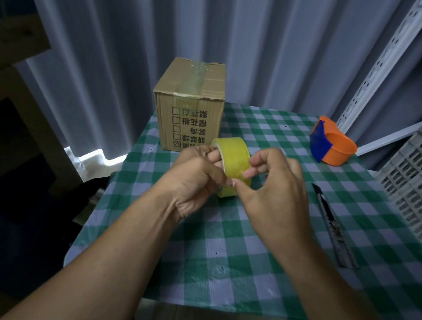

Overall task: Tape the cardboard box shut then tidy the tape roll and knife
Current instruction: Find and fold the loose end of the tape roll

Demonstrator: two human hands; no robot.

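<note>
From the head view, the tape (232, 158) is held above the tabletop (249, 236) in the closed grip of the left hand (194, 181) and pinched by the right hand (272, 188), the box (191, 104) behind, the knife (332, 221) lying right.

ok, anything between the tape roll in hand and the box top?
Nothing visible. Both the left hand and the right hand hold the tape roll just in front of the cardboard box; only bare tablecloth lies around them.
</note>
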